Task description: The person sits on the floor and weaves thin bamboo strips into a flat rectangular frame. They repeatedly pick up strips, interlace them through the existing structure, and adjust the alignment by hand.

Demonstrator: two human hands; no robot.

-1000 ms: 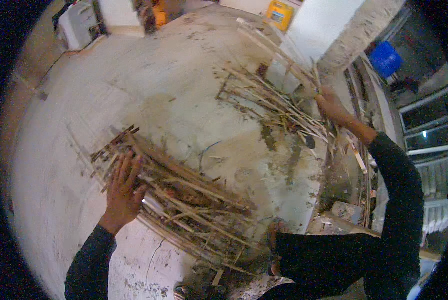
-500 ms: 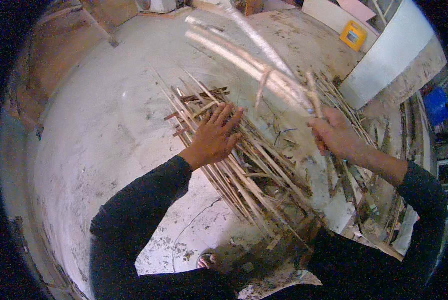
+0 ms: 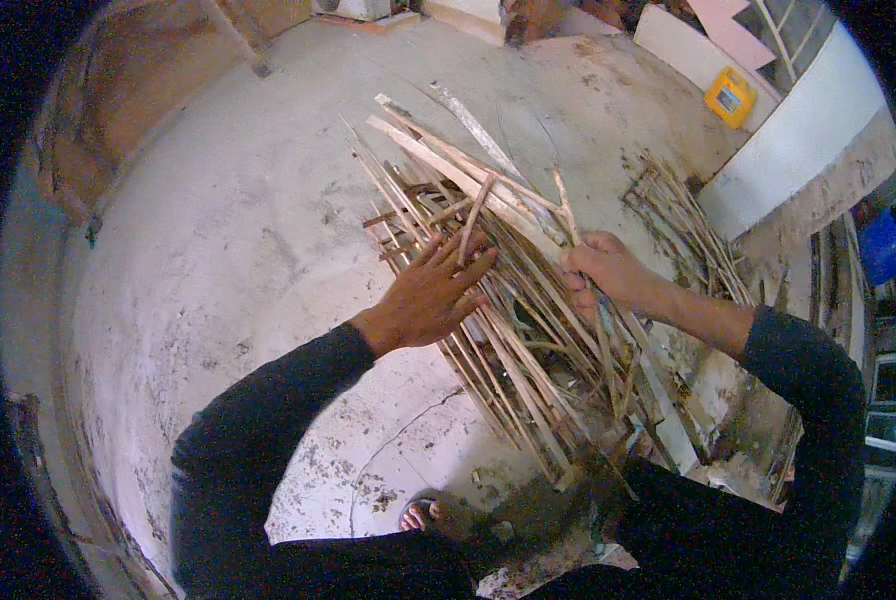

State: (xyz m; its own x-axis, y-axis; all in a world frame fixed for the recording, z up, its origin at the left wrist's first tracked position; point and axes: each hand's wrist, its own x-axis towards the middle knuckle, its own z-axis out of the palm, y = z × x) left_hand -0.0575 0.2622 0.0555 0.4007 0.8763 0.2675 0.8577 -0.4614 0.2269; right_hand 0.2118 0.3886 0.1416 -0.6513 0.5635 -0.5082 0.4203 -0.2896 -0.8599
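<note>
A long heap of thin wooden sticks (image 3: 528,395) lies on the floor in front of me, running from the far left toward my feet. My left hand (image 3: 423,295) rests on its upper part, palm down with the fingers spread. My right hand (image 3: 613,272) is closed around a bundle of sticks (image 3: 508,205), pale strips and a forked twig among them. The bundle reaches from that fist toward the far left, low over the heap. Part of the forked twig passes by my left fingertips. Where the held sticks end below my right hand is hard to make out.
More thin sticks (image 3: 683,215) lie on the floor to the right, beside a leaning white panel (image 3: 803,150). Beyond are a yellow jerrycan (image 3: 730,98) and, at the right edge, a blue container (image 3: 880,248). My foot (image 3: 420,515) shows near the bottom.
My right hand has brought its bundle of sticks down and to the left, from above the heap to close over it. My left hand stays on the heap.
</note>
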